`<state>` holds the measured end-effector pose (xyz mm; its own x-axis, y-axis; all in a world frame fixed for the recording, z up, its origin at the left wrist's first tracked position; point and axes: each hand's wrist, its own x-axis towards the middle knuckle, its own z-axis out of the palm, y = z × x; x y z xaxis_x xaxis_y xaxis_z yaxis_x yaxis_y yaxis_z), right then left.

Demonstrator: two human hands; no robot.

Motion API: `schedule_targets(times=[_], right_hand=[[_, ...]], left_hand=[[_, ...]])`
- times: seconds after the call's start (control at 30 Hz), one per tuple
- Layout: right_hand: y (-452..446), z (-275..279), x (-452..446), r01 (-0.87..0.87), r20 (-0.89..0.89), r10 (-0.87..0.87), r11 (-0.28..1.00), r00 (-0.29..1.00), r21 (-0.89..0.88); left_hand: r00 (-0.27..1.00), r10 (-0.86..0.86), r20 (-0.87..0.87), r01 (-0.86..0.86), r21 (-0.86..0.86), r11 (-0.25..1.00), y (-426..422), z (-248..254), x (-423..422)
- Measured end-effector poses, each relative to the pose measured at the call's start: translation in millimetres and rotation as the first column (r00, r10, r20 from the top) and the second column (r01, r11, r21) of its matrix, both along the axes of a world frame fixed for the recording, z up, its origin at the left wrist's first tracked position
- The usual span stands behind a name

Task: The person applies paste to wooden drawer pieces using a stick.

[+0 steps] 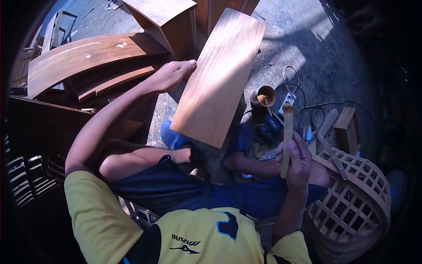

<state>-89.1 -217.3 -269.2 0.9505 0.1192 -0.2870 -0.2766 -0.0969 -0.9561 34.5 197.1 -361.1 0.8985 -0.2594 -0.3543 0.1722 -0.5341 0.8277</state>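
A long, flat wooden board (215, 83) tilts in front of me above my feet, half in sun and half in shadow. My left hand (173, 75) grips its left edge, with the thumb near the top face and the other fingers partly hidden. Off to the right, my right hand (299, 163) is closed around a narrow wooden stick (287, 136) held upright. Brown paste (287, 107) sits on the stick's upper tip, apart from the board. Just left of that tip stands an open can (256, 100) containing yellowish-brown material and another thin stick.
A dark power tool (269, 126), a white power strip (288, 99) and loose cables lie near the can. At lower right is a slatted wooden basket-like piece (347, 207), with wood offcuts (347, 127) behind it. Curved wooden panels (83, 61) and a cabinet (169, 28) occupy the left and back.
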Motion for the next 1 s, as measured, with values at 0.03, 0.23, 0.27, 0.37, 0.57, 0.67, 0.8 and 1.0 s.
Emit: schedule_targets(times=[0.03,0.23,0.27,0.37,0.57,0.67,0.8,1.0], right_hand=[[5.2,6.7,-0.4,-0.064,-0.007,0.064,0.997,0.998,-0.053],[31.3,20.8,5.3,-0.306,0.024,0.325,0.911,0.945,-0.278],[34.2,20.2,6.0,-0.347,0.03,0.373,0.886,0.927,-0.308],[49.5,22.6,4.7,-0.325,0.05,0.403,0.801,0.914,-0.504],[70.5,8.4,1.3,-0.185,0.242,0.541,0.618,0.805,-0.764],[78.2,8.1,-2.3,-0.065,0.156,0.666,0.295,0.729,-0.953],[86.3,20.2,-5.5,-0.041,0.019,0.731,0.064,0.682,-0.997],[100.8,52.6,10.3,-0.161,-0.093,0.68,0.037,0.727,-0.986]], left_hand=[[0.994,-0.031,-0.103,0.022,-0.083,0.996,2.9,-2.9,-2.6],[0.902,-0.348,-0.255,0.274,-0.286,0.918,10.6,16.5,-18.0],[0.871,-0.356,-0.339,0.251,-0.316,0.915,13.9,20.4,-21.7],[0.881,-0.396,-0.259,0.266,-0.422,0.867,16.5,17.1,-31.4],[0.846,-0.446,-0.292,0.283,-0.463,0.84,21.0,4.4,-26.2],[0.853,-0.43,-0.296,0.281,-0.433,0.856,21.9,6.5,-27.0],[0.882,-0.407,-0.237,0.286,-0.417,0.863,18.7,12.2,-31.5],[0.894,-0.376,-0.243,0.238,-0.451,0.86,18.3,9.0,-34.4]])
